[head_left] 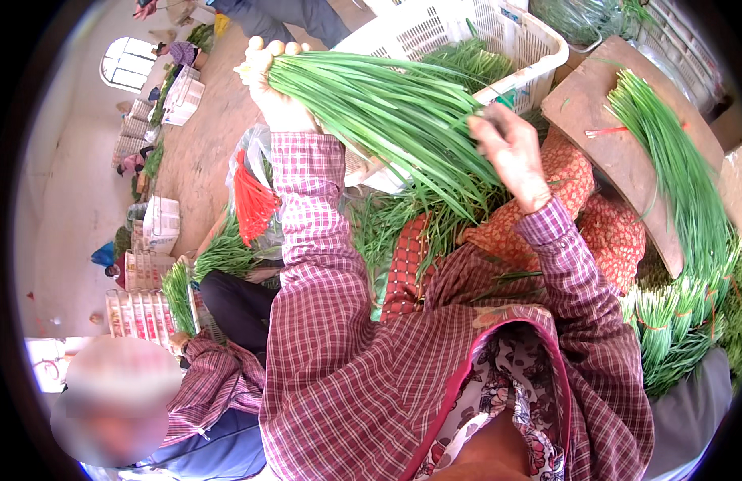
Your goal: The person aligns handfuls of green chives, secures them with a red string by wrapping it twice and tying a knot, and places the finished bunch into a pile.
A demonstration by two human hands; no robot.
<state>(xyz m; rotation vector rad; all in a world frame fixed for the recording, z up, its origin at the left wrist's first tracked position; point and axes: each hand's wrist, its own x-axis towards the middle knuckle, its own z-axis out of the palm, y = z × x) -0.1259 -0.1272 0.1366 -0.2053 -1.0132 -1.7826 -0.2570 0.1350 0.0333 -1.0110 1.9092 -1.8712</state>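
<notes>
A long bunch of garlic chives (379,100) stretches across in front of me, its leaves fanning toward the right. My left hand (281,108) is closed around its cut end, with fingertips curled over the top. At the leafy end, my right hand (511,148) has thumb and fingers pinched together on some leaf tips; the exact strands are hard to make out. Loose chive leaves (447,212) lie below on my lap, over an orange patterned cloth (563,172). Beside my left forearm hangs a bunch of red ties (253,200) with a clear plastic bag.
A white plastic basket (539,72) holding greens stands ahead. To the right, a wooden board (583,100) carries another chive bundle (667,152) beside a red tie; several tied bundles (667,321) stand below it. A co-worker (218,385) sits close on my left. Crates line the far left.
</notes>
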